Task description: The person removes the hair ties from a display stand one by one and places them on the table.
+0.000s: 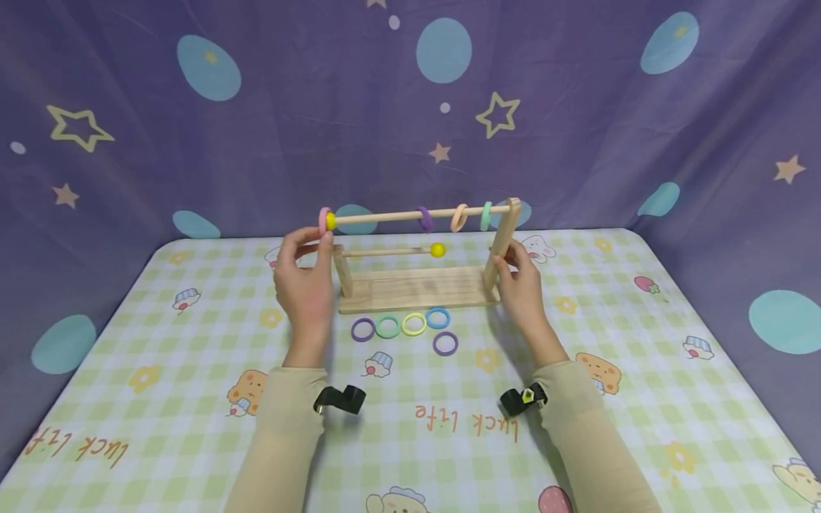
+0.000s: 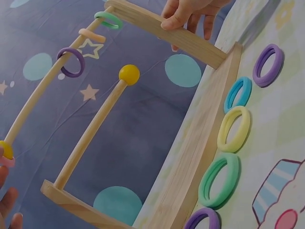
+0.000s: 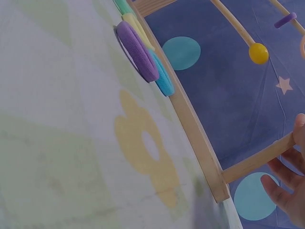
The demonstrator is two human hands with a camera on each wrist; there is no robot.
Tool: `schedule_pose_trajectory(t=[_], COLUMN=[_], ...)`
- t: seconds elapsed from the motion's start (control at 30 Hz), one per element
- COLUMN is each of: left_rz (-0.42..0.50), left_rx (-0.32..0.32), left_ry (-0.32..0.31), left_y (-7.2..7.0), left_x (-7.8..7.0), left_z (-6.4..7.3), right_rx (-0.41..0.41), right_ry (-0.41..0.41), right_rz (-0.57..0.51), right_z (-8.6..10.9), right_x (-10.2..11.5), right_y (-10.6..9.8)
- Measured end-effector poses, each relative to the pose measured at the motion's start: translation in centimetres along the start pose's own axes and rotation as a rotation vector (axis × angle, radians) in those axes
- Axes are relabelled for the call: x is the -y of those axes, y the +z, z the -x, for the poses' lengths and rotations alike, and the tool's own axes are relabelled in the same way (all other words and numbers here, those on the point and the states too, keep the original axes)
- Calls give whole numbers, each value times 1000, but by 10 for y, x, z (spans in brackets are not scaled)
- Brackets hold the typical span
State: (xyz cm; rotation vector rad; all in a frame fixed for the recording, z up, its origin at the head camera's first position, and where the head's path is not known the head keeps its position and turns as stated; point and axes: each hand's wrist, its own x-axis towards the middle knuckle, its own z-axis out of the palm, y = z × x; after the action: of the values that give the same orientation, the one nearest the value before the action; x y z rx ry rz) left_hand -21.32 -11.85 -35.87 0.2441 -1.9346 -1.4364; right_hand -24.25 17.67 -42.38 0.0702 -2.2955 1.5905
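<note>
In the head view my left hand (image 1: 304, 288) pinches a pink hair tie (image 1: 323, 221) at the yellow ball tip (image 1: 331, 221) of the upper rod (image 1: 385, 216). This rod belongs to a wooden stand (image 1: 417, 288). My right hand (image 1: 522, 288) grips the stand's tall right post (image 1: 504, 242), thumb on the near side. Purple (image 1: 425, 219), peach (image 1: 458, 218) and mint hair ties (image 1: 486, 216) hang on the upper rod. The left wrist view catches only fingertips (image 2: 8, 200) of the left hand beside the pink tie (image 2: 7, 161).
A lower rod (image 1: 385, 252) with a yellow ball (image 1: 437, 250) runs from the short left post (image 1: 343, 271). In front of the base lie purple (image 1: 352, 330), green (image 1: 388, 337), yellow (image 1: 414, 334) and blue hair ties (image 1: 438, 327), plus another purple one (image 1: 445, 353) nearer me.
</note>
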Motion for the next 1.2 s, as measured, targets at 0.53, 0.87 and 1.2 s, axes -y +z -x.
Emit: schedule_pose_trajectory(t=[0.53,0.87,1.2], left_rz=[-49,-55,-27], left_rx=[-8,9,134], left_ry=[18,49,172], left_y=[-3,-6,-11], left_x=[5,3,5], left_z=[-1,4,5], right_rx=[0,5,-1], right_ry=[-5,-4,-6], right_rz=[-3,-6,-7], right_z=[1,1,1], right_x=[1,1,1], right_y=[0,0,0])
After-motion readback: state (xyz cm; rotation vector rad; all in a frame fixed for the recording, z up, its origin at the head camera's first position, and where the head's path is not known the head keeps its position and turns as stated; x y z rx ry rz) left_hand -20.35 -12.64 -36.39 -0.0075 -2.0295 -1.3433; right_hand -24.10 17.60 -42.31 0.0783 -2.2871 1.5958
